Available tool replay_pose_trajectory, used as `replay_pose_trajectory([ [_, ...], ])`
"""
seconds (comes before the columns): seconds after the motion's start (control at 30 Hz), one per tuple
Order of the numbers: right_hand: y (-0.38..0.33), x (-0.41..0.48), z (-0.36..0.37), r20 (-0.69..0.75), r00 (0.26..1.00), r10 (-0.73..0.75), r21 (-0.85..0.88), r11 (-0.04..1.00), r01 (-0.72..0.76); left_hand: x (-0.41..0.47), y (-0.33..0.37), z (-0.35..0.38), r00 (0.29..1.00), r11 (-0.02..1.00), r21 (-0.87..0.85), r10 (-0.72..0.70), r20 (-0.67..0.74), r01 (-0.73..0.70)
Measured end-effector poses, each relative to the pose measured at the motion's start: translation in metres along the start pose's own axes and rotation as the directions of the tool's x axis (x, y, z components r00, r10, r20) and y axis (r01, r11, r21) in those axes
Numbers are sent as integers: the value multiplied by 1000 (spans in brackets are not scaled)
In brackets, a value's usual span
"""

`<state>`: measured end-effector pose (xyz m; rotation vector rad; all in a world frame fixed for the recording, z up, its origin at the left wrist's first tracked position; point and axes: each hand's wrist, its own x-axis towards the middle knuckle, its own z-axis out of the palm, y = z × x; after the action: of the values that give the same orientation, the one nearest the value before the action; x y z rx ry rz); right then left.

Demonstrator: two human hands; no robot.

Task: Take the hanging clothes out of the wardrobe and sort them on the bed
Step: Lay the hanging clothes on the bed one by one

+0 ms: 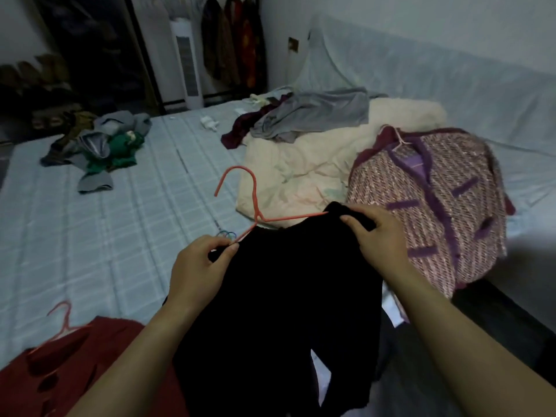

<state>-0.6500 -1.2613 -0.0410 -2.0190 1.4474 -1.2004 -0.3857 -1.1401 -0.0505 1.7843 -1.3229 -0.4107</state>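
A black garment (279, 296) hangs on a coral-pink hanger (254, 203) over the near edge of the bed (105, 224). My left hand (201, 266) pinches the garment's left shoulder where the hanger arm enters it. My right hand (376, 236) grips the garment's right shoulder, over the hanger's other end. A pink and purple tweed jacket (436, 203) lies on the bed to the right, on its own hanger. A dark red garment (75, 362) on a pink hanger (61, 323) lies at the lower left.
A cream blanket (301, 170) with a grey garment (313, 115) and a maroon one on top lies mid-bed. A mixed pile of grey and green clothes (102, 149) sits far left. Clothes (231, 43) hang beside a white tower fan (186, 61) at the back.
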Motion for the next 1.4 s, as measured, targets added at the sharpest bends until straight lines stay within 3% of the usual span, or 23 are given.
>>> replay_pose_trajectory([
  [0.3, 69, 89, 99, 314, 949, 36, -7, 999, -35, 78, -60, 49, 978, 930, 315, -208, 28, 189],
  [0.4, 97, 112, 134, 495, 868, 43, -57, 998, -17, 93, -84, 71, 962, 879, 410, -273, 9, 245],
  [0.53, 121, 120, 180, 672, 740, -25, -106, 986, 129, 96, -109, 99, 913, 816, 458, -407, 24, 352],
  [0.7, 108, 83, 219, 808, 583, -85, -48, 977, 209, 59, -128, 102, 870, 760, 502, -492, 30, 412],
  [0.9, 38, 20, 263, 893, 397, -213, 114, 959, 258, -7, -154, 42, 831, 693, 487, -537, -143, 531],
  [1.0, -5, -17, 291, 901, 332, -278, 182, 938, 294, -35, -177, 0, 801, 660, 477, -568, -188, 580],
  [1.07, -35, -44, 316, 904, 297, -306, 213, 927, 309, -52, -201, -32, 817, 656, 516, -550, -172, 551],
  [1.23, -104, -108, 393, 928, 261, -266, 183, 935, 303, -81, -300, -130, 853, 653, 627, -520, -38, 425],
  [1.4, -136, -165, 491, 961, 251, -113, 42, 961, 274, -94, -421, -207, 826, 642, 615, -563, -28, 458],
])
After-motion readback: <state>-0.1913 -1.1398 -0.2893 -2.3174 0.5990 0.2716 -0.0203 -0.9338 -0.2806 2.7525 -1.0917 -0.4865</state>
